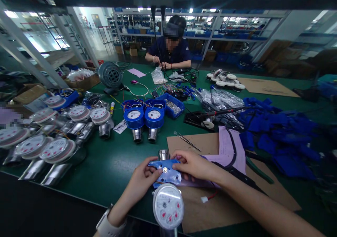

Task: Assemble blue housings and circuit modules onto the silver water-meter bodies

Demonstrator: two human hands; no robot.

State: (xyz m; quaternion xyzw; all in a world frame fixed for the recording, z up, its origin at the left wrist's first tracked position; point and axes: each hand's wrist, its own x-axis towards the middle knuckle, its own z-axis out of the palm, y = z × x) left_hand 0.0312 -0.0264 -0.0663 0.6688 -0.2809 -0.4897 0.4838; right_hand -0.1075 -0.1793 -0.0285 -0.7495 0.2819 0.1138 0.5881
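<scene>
the left hand (144, 176) and right hand (192, 165) are each clamped on the blue plate (172, 176), one at either side. the plate sits between a pipe end (163, 155) and a dial (168, 206), over the bench (105, 170). tweezers (188, 142) lie beyond on cardboard (206, 142).

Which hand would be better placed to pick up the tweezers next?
Probably the right hand: it is nearer the tweezers, which lie just beyond it on the cardboard. The left hand is farther off, across the blue piece. Both hold that piece.
</scene>
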